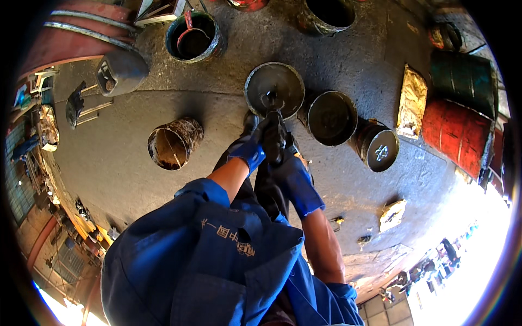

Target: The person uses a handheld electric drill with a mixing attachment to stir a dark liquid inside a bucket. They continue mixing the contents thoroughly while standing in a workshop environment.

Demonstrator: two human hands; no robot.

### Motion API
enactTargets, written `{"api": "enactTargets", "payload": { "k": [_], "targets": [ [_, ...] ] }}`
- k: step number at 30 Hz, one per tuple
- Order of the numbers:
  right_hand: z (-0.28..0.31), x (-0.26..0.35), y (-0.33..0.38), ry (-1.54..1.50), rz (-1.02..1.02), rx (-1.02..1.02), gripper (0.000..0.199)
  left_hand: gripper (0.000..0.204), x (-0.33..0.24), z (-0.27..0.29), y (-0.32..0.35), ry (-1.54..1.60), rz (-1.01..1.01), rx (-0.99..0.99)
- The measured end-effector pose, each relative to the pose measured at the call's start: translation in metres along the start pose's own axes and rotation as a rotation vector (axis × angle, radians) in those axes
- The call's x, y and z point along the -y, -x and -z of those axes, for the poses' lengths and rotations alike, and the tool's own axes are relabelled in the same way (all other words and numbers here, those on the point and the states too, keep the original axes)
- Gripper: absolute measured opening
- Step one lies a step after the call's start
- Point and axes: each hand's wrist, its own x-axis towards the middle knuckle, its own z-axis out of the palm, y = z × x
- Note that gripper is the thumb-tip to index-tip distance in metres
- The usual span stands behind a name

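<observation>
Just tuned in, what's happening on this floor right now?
A person in blue work clothes grips a dark power tool with both blue-gloved hands, left hand and right hand. Its tip meets a round metal drum lid on the concrete floor. Other open, rusty drums stand around.

Harsh daylight burns out the lower right, well below the red drum (455,133), leaving white glare. The concrete floor (125,152) left of the drum lies dim and evenly shaded. Fisheye bending curves everything near the black rim; far edges look soft.
</observation>
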Motion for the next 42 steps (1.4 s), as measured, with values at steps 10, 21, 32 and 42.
{"api": "enactTargets", "payload": {
  "k": [10, 21, 32, 42],
  "targets": [
    [0.000, 0.005, 0.001, 0.017, 0.013, -0.022, 0.045, 0.017, 0.016, -0.014, -0.015, 0.139, 0.112, 0.159],
    [0.005, 0.011, 0.010, 0.060, -0.006, -0.071, 0.045, 0.019, -0.009, 0.013, 0.000, -0.081, 0.037, -0.017],
    [0.000, 0.005, 0.004, -0.012, 0.041, -0.046, 0.042, 0.020, -0.021, 0.020, 0.017, -0.150, -0.003, -0.219],
    [0.001, 0.009, 0.007, 0.035, 0.007, -0.064, 0.040, 0.010, 0.012, -0.005, -0.003, 0.138, 0.018, 0.103]
  ]
}}
